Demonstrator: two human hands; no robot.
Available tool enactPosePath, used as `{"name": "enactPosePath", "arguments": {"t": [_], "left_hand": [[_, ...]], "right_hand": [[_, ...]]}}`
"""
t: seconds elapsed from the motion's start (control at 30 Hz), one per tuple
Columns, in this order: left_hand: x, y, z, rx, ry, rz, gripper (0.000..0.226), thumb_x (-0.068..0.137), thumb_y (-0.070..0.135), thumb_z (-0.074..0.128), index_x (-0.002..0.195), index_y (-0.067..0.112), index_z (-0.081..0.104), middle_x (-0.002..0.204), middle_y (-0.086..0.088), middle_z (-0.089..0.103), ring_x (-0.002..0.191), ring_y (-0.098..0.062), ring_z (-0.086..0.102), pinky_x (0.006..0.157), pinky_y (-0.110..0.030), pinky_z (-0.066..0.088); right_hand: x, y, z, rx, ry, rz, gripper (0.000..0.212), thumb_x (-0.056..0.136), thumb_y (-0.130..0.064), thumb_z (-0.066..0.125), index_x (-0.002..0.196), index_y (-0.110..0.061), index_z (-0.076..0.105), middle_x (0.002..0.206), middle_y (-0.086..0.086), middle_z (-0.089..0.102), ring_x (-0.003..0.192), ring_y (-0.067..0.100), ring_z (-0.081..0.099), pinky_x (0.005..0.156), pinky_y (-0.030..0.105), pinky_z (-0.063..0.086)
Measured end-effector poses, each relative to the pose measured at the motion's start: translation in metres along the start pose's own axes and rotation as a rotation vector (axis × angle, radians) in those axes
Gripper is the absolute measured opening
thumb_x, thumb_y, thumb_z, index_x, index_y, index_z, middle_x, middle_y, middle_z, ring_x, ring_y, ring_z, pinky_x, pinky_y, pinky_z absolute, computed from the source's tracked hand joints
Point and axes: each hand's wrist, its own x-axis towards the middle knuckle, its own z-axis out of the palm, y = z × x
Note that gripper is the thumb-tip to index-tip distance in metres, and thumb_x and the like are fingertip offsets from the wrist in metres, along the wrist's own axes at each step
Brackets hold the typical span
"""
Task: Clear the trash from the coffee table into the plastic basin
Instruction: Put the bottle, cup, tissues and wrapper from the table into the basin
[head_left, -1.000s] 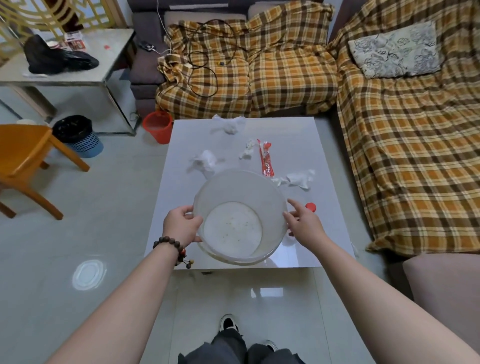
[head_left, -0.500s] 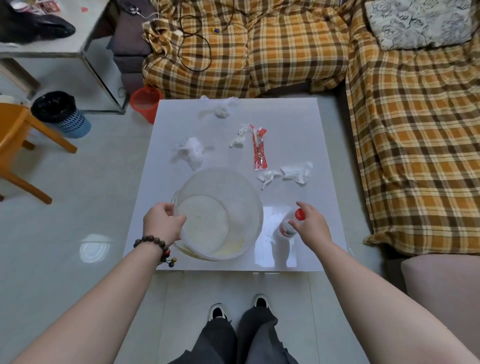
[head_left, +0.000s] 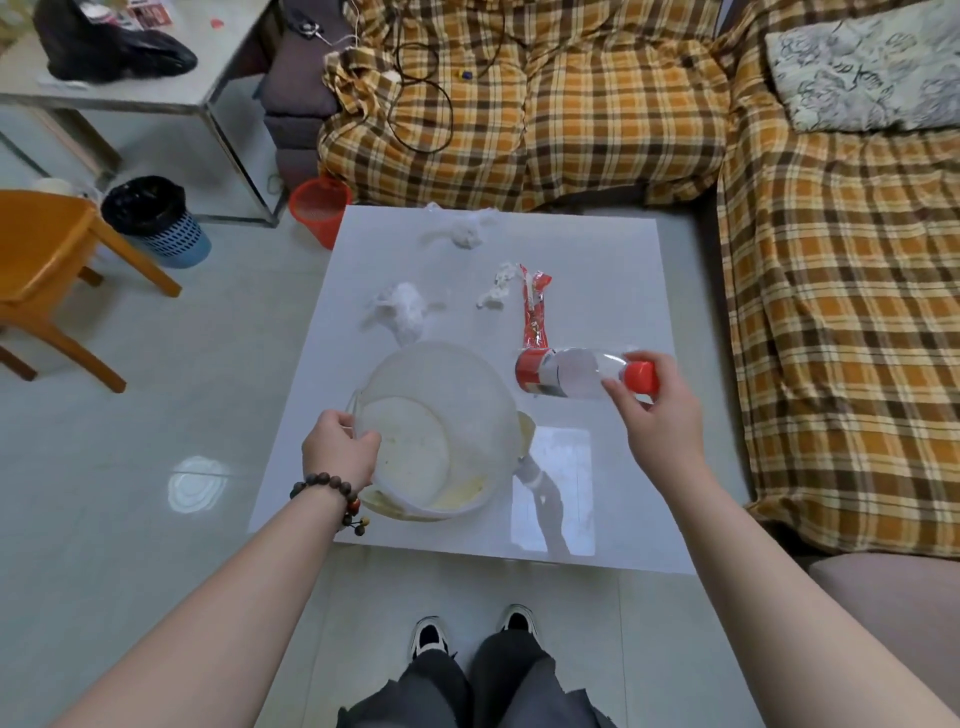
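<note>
Since the earlier frame, a plastic bottle (head_left: 571, 373) is lifted off the coffee table (head_left: 613, 291) and is now held in the air by the right hand (head_left: 657, 415), while the left hand (head_left: 340, 453) remains closed on the rim of the plastic basin (head_left: 441, 431).

The coffee table is seen as a pale, glossy square in front of a sofa covered with plaid cloth (head_left: 545, 119). The basin, translucent and round, is placed on the near left part of the table and is tilted a little. The bottle is kept just right of the basin, above the table; its long axis lies almost level, with the red cap (head_left: 640, 376) pointing right and the base with the red label pointing left, toward the basin. The cap end is pinched by the right fingers.

Further on the table, a crumpled tissue (head_left: 402, 310) is found just behind the basin, another tissue (head_left: 464, 231) near the far edge, and a small one (head_left: 497, 292) beside a red wrapper (head_left: 535, 312), whose long axis runs away from the person.
</note>
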Motion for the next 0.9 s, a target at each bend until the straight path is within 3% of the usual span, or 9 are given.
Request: {"name": "enactPosePath", "arguments": {"t": [0.2, 0.3, 0.4, 0.5, 0.67, 0.8, 0.9], "left_hand": [[-0.011, 0.006, -0.009, -0.059, 0.000, -0.002, 0.036, 0.082, 0.015, 0.062, 0.116, 0.006, 0.052, 0.108, -0.010, 0.058, 0.075, -0.022, 0.062, 0.052, -0.033, 0.056], [-0.017, 0.004, -0.014, -0.107, 0.015, -0.005, 0.035, 0.082, 0.014, 0.062, 0.115, 0.007, 0.053, 0.107, -0.008, 0.058, 0.067, -0.012, 0.059, 0.045, -0.028, 0.052], [-0.023, 0.002, -0.022, -0.155, 0.014, -0.029, 0.038, 0.082, 0.014, 0.062, 0.119, 0.007, 0.053, 0.110, -0.008, 0.056, 0.073, -0.017, 0.061, 0.048, -0.029, 0.055], [-0.029, -0.002, -0.032, -0.215, 0.026, -0.062, 0.039, 0.082, 0.014, 0.061, 0.120, 0.008, 0.052, 0.114, -0.010, 0.056, 0.078, -0.021, 0.064, 0.052, -0.032, 0.057], [-0.030, -0.013, -0.051, -0.247, 0.073, -0.074, 0.040, 0.081, 0.012, 0.062, 0.120, 0.007, 0.053, 0.117, -0.012, 0.057, 0.082, -0.023, 0.063, 0.054, -0.034, 0.058], [-0.017, -0.024, -0.070, -0.247, 0.098, -0.104, 0.042, 0.081, 0.013, 0.062, 0.121, 0.006, 0.053, 0.120, -0.013, 0.058, 0.090, -0.031, 0.066, 0.050, -0.030, 0.055], [0.001, -0.031, -0.082, -0.224, 0.111, -0.116, 0.039, 0.081, 0.013, 0.062, 0.118, 0.005, 0.054, 0.115, -0.012, 0.060, 0.079, -0.033, 0.068, 0.048, -0.029, 0.053]], "right_hand": [[-0.011, -0.027, 0.034, 0.059, -0.218, -0.028, 0.027, 0.081, -0.024, 0.073, 0.103, -0.025, 0.058, 0.087, -0.010, 0.061, 0.072, -0.005, 0.059, 0.064, 0.002, 0.043], [-0.013, -0.025, 0.052, 0.028, -0.307, -0.033, 0.026, 0.080, -0.026, 0.073, 0.100, -0.029, 0.057, 0.084, -0.016, 0.059, 0.072, 0.001, 0.061, 0.067, 0.013, 0.044], [-0.017, -0.018, 0.068, -0.036, -0.401, -0.030, 0.028, 0.080, -0.022, 0.073, 0.104, -0.026, 0.059, 0.092, -0.005, 0.061, 0.085, 0.019, 0.060, 0.075, 0.024, 0.044], [-0.022, -0.015, 0.084, -0.115, -0.453, -0.057, 0.032, 0.080, -0.018, 0.072, 0.108, -0.025, 0.059, 0.099, -0.004, 0.062, 0.090, 0.016, 0.056, 0.078, 0.022, 0.038], [-0.025, -0.023, 0.111, -0.242, -0.551, -0.142, 0.043, 0.079, -0.014, 0.072, 0.118, -0.023, 0.058, 0.118, -0.003, 0.062, 0.098, 0.011, 0.052, 0.086, 0.022, 0.039], [-0.025, -0.030, 0.126, -0.235, -0.543, -0.184, 0.052, 0.078, -0.021, 0.076, 0.125, -0.026, 0.054, 0.130, -0.005, 0.058, 0.114, 0.014, 0.054, 0.092, 0.020, 0.036], [-0.021, -0.029, 0.136, -0.227, -0.512, -0.168, 0.057, 0.077, -0.030, 0.076, 0.129, -0.028, 0.051, 0.134, -0.006, 0.053, 0.120, 0.015, 0.050, 0.094, 0.023, 0.034]]}}
